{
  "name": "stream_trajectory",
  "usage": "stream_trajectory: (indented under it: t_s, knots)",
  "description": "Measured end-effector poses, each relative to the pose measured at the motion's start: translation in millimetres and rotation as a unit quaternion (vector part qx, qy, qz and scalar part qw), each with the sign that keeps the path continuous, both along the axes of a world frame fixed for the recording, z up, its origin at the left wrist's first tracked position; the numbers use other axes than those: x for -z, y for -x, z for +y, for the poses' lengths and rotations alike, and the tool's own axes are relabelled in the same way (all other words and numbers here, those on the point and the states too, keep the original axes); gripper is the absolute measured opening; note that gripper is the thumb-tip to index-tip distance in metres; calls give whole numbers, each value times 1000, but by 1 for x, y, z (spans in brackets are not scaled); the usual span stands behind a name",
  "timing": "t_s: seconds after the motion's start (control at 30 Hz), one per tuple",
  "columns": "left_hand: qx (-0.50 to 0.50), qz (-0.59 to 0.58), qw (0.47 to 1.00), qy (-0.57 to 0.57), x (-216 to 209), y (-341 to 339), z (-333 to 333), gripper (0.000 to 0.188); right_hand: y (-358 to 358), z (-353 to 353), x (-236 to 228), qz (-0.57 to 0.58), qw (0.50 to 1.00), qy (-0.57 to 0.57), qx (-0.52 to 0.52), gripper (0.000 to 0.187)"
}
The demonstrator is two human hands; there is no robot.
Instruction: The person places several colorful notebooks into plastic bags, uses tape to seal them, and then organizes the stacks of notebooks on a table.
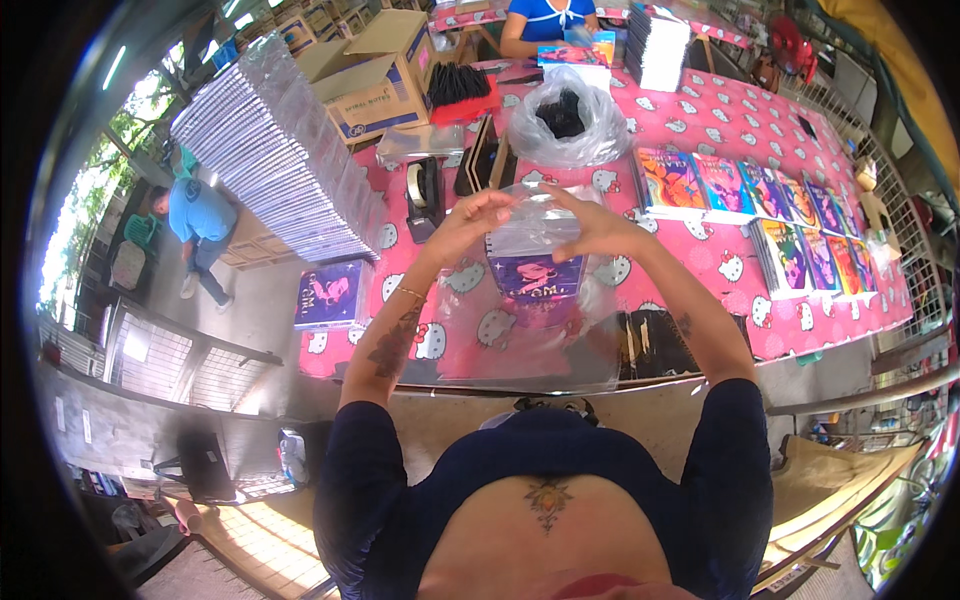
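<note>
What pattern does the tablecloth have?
Tablecloth: pink with white cartoon cat faces, clearest in the head view.

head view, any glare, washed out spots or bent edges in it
Head view, pale reflections streak the clear plastic at the left hand and right hand; head view, far left, daylight washes out to white; head view, right side, the pink table's edge bows outward.

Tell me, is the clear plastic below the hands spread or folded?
Mostly spread: the clear plastic lies broad on the pink table cover, whose printed pattern shows through.
</note>
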State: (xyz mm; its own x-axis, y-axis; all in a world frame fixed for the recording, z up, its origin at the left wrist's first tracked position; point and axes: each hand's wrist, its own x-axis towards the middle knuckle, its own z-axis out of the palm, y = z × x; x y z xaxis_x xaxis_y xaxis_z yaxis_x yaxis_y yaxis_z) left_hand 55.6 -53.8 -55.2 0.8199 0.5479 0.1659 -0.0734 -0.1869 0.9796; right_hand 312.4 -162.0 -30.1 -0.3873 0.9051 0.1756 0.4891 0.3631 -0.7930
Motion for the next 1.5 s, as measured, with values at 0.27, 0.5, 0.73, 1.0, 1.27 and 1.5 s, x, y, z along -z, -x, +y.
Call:
stream_trajectory:
  t_s: [0.27, 0.5, 0.73, 1.0, 1.27, 1.5]
  knots:
    - [-109, 102, 865, -480, 11, 9, -52, 65, 20, -23, 27, -162, 947, -268, 71, 45]
    - [-185, 142, 927, -295, -10, -15, -49, 38, 11, 7, 6, -131, 989, -24, 67, 36]
    - [-225, 203, 863, -405, -20, -35, -55, 34, 12, 21, -1, -200, 977, -23, 65, 51]
    - [-241, -81, 888, -383, -122, -18, -72, 42, 7, 5, -1, -163, 983, -78, 30, 51]
    - [-157, 119, 848, -492, -1, 9, -51, 32, 21, 20, 4, -245, 969, -37, 8, 33]
    - [-201, 255, 879, -350, -19, -25, -44, 37, 14, 27, 7, -239, 960, -122, 73, 51]
